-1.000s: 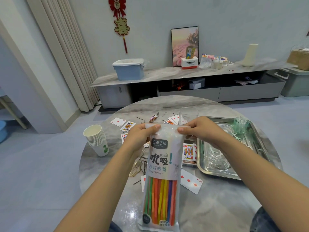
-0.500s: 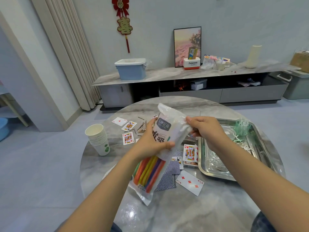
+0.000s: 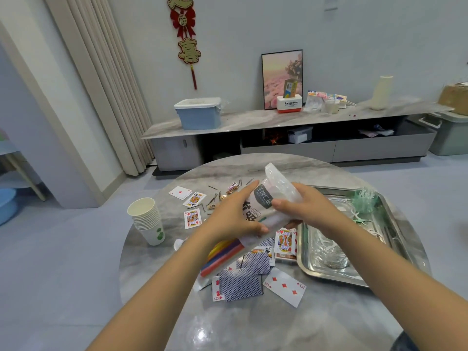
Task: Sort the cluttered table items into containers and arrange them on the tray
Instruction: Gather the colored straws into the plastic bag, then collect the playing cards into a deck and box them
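A plastic bag of coloured drinking straws [image 3: 262, 201] lies tilted above the round marble table [image 3: 253, 323], its clear top end pointing up and away. My left hand [image 3: 235, 216] grips the bag around its middle. My right hand [image 3: 301, 209] holds the upper part near the opening. Playing cards [image 3: 285, 286] lie scattered on the table, some face down. To the right sits a steel tray [image 3: 329, 274] with a clear glass dish [image 3: 329, 252] and green netting [image 3: 363, 201] in it.
A stack of paper cups [image 3: 148, 220] stands at the table's left edge. Hairpins [image 3: 215, 198] and small clips lie near the far cards. Behind the table runs a low cabinet [image 3: 278, 138] with a blue bin [image 3: 198, 114].
The bag has swung from hanging upright to lying tilted low over the cards. My left hand slid from its top to its middle. My right hand stays at the top end.
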Motion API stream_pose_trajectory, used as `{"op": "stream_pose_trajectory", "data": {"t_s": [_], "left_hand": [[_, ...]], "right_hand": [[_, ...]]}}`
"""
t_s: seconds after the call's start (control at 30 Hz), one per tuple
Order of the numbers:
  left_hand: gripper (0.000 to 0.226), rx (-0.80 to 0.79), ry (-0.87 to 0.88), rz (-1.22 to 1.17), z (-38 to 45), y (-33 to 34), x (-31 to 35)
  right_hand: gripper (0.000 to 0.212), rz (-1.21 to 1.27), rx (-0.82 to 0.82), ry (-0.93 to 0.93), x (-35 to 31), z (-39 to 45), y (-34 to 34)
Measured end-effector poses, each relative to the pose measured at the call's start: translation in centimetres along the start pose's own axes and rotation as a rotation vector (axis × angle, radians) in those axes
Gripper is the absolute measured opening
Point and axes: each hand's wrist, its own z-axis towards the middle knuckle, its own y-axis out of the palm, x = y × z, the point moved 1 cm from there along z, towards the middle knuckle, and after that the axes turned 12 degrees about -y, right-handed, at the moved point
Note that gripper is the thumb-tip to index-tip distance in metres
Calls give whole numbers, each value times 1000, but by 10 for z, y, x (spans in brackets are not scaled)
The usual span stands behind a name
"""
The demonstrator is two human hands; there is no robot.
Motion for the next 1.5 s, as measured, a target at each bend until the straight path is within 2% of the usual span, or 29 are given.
{"op": "stream_pose_trajectory", "data": {"t_s": [0.1, 0.33, 0.43, 0.6, 0.7, 0.8, 0.87, 0.93, 1.13, 1.23, 1.37, 1.5], "left_hand": [[102, 100, -30, 51, 12, 7, 0], [69, 156, -40, 49, 69, 12, 23], [61, 112, -53, -14, 92, 21, 30], [51, 26, -94, -81, 147, 53, 32], [47, 3, -138, -131, 170, 73, 34], [44, 3, -180, -161, 181, 91, 30], [43, 4, -205, -161, 188, 103, 29], [42, 36, -201, -135, 191, 107, 28], [39, 96, -175, -80, 186, 121, 27], [39, 103, -154, -92, 180, 123, 25], [37, 105, -140, -129, 166, 122, 24], [33, 112, -120, -112, 142, 118, 25]], "right_hand": [[34, 30, 145, 35, 4, 5, -3], [26, 283, 590, 152, 29, 27, -34], [24, 414, 725, 180, 48, 35, -48], [36, 617, 943, 194, 81, 54, -84], [39, 679, 1009, 245, 101, 65, -98], [37, 772, 993, 386, 121, 71, -103], [30, 847, 929, 451, 133, 74, -105], [35, 859, 833, 483, 134, 76, -105], [35, 648, 622, 583, 137, 67, -104], [30, 602, 589, 620, 138, 65, -102], [26, 521, 559, 605, 134, 61, -92], [28, 273, 423, 516, 119, 52, -83]]}}
